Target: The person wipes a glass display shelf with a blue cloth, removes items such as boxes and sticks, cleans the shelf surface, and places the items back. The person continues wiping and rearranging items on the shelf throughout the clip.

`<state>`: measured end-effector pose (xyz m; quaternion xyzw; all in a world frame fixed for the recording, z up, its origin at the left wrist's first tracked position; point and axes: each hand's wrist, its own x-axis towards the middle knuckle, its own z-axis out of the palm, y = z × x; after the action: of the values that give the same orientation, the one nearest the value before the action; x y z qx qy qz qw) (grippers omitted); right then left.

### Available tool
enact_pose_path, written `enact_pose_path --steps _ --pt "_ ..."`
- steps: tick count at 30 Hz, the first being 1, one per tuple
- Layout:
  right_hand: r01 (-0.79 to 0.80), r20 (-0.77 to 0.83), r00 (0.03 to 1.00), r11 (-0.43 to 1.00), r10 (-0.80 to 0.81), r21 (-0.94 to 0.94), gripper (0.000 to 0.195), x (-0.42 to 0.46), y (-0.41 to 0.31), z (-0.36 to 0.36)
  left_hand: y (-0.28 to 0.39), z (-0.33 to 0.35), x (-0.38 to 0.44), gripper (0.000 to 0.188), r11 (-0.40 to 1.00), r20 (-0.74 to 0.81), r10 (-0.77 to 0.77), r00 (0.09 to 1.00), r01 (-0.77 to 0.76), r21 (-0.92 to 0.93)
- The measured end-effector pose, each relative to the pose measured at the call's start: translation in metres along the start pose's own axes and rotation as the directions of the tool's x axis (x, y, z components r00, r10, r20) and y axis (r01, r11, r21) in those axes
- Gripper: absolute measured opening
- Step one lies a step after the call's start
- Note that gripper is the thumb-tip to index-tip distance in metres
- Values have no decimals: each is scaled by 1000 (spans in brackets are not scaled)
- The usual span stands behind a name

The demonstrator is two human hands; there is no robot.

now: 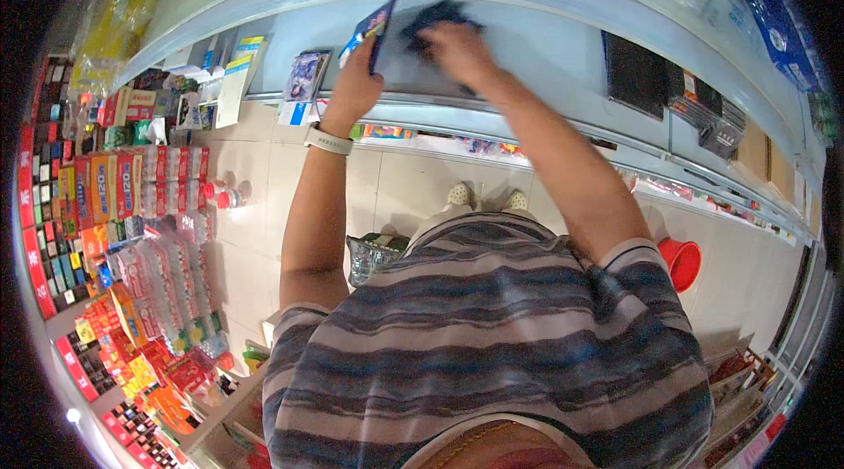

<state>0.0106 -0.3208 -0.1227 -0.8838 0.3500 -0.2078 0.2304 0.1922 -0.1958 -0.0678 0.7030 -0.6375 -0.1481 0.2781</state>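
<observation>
My left hand (pixel 355 86), with a pale band on its wrist, grips a thin dark-blue booklet or packet (pixel 370 30) and holds it on edge above the shelf. Blurred by motion, my right hand (pixel 458 52) presses on a dark cloth (pixel 438 15) against the pale blue shelf surface (pixel 541 53). The cloth is bunched under the fingers, so its full shape is hidden. Left of my left hand, a small stack of picture-covered booklets or packs (pixel 306 77) lies near the shelf's front edge.
Cards or booklets (pixel 241 73) stand at the shelf's left. Dark flat boxes (pixel 634 73) lie on its right. Bottle packs (pixel 165 271) are piled on the left. A red bucket (pixel 679 264) and a lined bin (pixel 376 255) stand on the floor.
</observation>
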Motion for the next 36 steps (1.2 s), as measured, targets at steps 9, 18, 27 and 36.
enact_pose_path --steps 9,18,27,36 --pt "122 346 937 970 -43 -210 36 -90 -3 -35 -19 37 -3 67 967 96 -16 995 -9 254" --pt "-263 116 951 947 286 -182 29 -208 101 -133 35 66 -3 54 916 -37 130 991 -106 386" --pt "-215 -55 976 968 210 -132 21 -206 85 -127 217 216 131 47 19 717 121 686 721 -693" --pt "-196 50 978 972 203 -128 31 -209 90 -136 273 288 163 33 71 719 -70 691 723 -688"
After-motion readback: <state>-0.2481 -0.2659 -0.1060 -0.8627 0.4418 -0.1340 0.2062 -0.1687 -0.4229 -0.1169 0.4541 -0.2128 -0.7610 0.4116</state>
